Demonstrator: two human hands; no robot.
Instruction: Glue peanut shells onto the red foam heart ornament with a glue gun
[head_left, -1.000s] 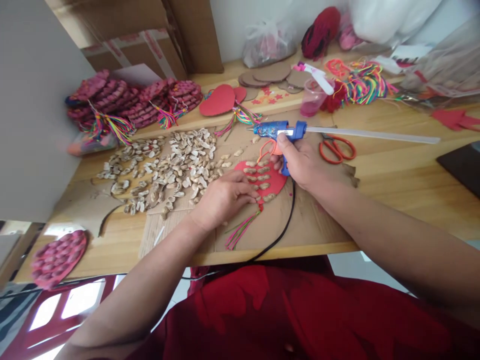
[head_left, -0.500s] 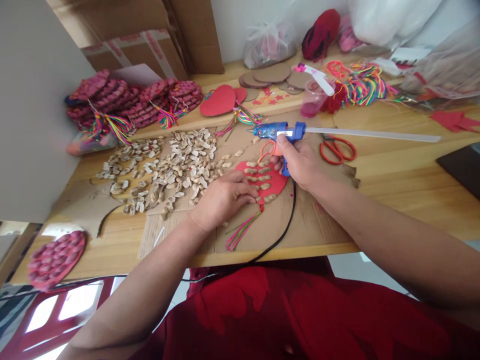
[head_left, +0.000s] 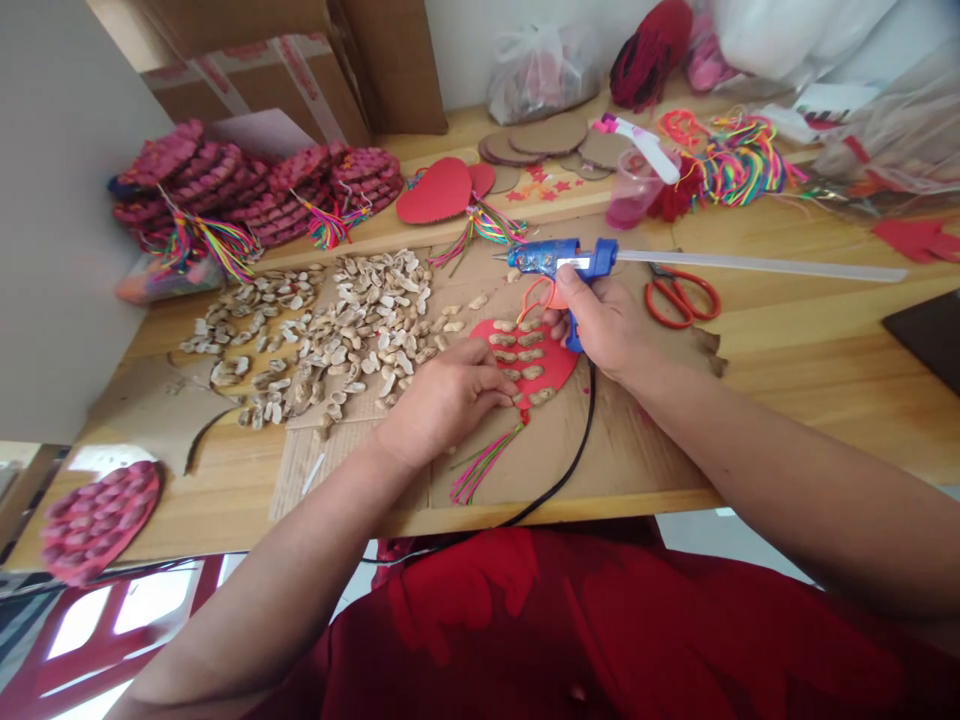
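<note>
Glue gun (head_left: 536, 258): gripped by the right hand (head_left: 611, 328), fingers wrapped round its handle, nozzle pointing left, clear glue stick (head_left: 757, 263) out the back.
Left hand (head_left: 446, 395): thumb and fingertips drawn together at the near left edge of the red card (head_left: 561, 362); I cannot tell whether they pinch a shell.
Red card: flat below the gun, between the hands, bearing peanut shells (head_left: 531, 355) in two columns; tassel (head_left: 484, 467) at its near end.
Cardboard sheet (head_left: 622, 460): under the card, with loose shells (head_left: 386, 300) heaped left of it, some spilling onto the wood.
Scissors (head_left: 681, 298): just beyond the right hand.
Plastic cup (head_left: 624, 188): upright, pink at the bottom; a white-and-pink tool (head_left: 643, 147) slants across its mouth.
Knotted bag (head_left: 544, 80): see-through, pinkish contents unclear.
Right-hand bag (head_left: 892, 145): clear film, contents indistinct.
Carton (head_left: 259, 85): taped, behind the stacked pink pieces (head_left: 199, 180).
</note>
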